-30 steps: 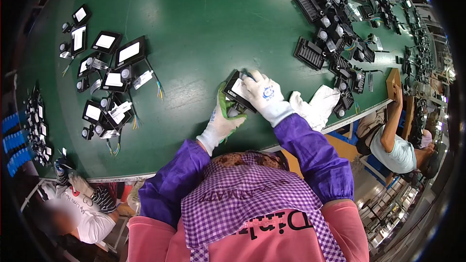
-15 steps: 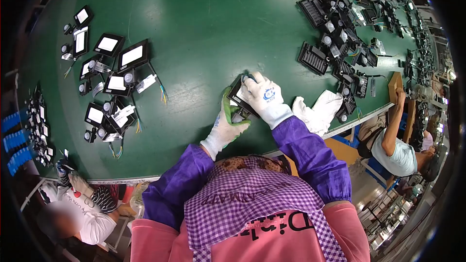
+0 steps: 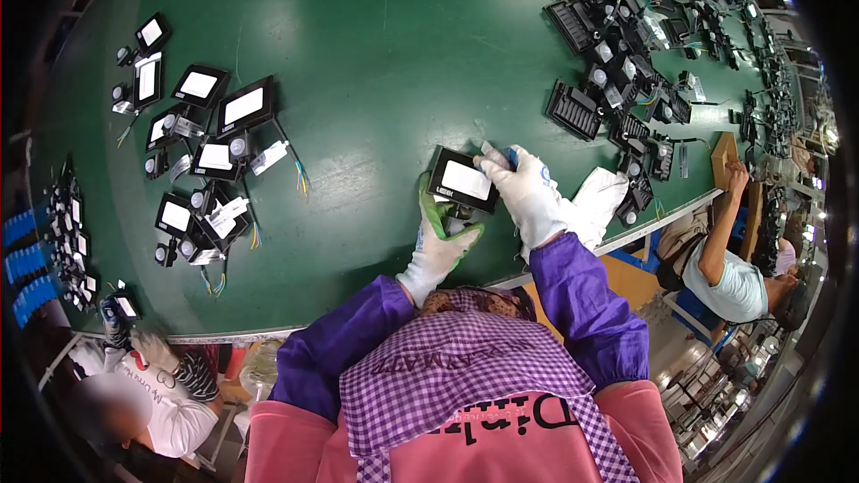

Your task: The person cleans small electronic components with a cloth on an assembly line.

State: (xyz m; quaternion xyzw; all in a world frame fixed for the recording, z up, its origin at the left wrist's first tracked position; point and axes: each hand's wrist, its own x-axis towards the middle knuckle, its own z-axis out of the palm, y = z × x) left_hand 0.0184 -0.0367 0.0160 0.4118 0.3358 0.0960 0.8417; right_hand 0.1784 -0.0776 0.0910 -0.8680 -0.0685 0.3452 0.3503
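Note:
My left hand (image 3: 441, 237), in a white glove with green on it, grips a small black floodlight (image 3: 463, 181) by its lower left edge. The lamp's white front panel faces up, and part of its sensor shows below the frame. At the lamp's upper right corner is my gloved right hand (image 3: 526, 190). Its fingers are pinched round a small greyish piece (image 3: 489, 155) that I cannot make out, with a bit of blue beside it. A white cloth (image 3: 598, 199) lies just right of that hand, partly hidden behind it.
Several floodlights with sensors (image 3: 215, 157) lie face up at left on the green table (image 3: 376, 63). Many more, mostly back up (image 3: 574, 109), crowd the right side. One co-worker (image 3: 152, 402) sits at lower left, another (image 3: 729, 273) at right by a cardboard box (image 3: 723, 159).
My right hand has moved right, off the lamp's face, uncovering its white panel. My left hand and the floodlight have shifted slightly right. The co-worker's hands at lower left have moved.

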